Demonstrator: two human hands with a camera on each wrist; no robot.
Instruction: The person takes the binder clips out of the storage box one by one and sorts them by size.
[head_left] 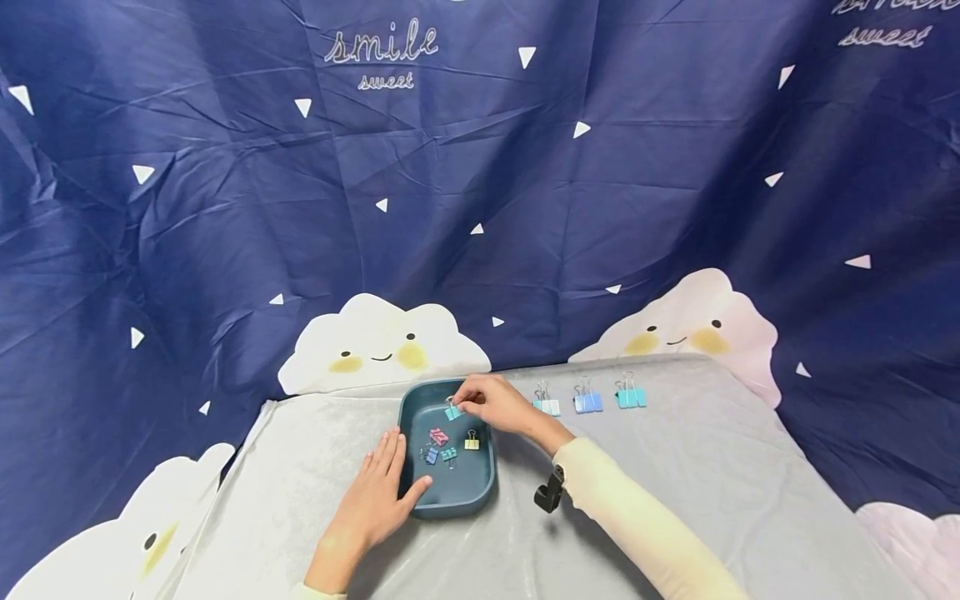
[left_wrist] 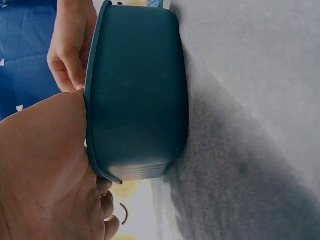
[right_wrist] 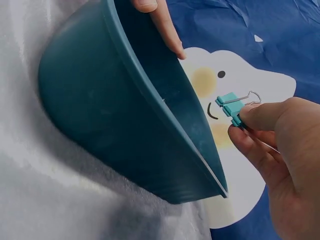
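A dark teal plastic tray (head_left: 459,505) stands on the grey cloth. My right hand (head_left: 495,402) pinches a small teal binder clip (right_wrist: 230,106) between thumb and fingertips, above the tray's far right part. Along the tray's left rim rests my left hand (head_left: 375,497), fingers straight and thumb reaching over the near left part. Inside the tray lie pink binder clips (head_left: 438,437), a blue binder clip (head_left: 432,456), a green binder clip (head_left: 449,454) and a yellow binder clip (head_left: 472,443). The wrist views show the tray's outer walls, which hide these clips.
Right of the tray, three larger binder clips stand in a row: a pale teal clip (head_left: 547,407), a blue clip (head_left: 588,402) and a turquoise clip (head_left: 632,397). Behind the grey cloth (head_left: 712,467) hangs a dark blue curtain (head_left: 480,167) with clouds printed on it.
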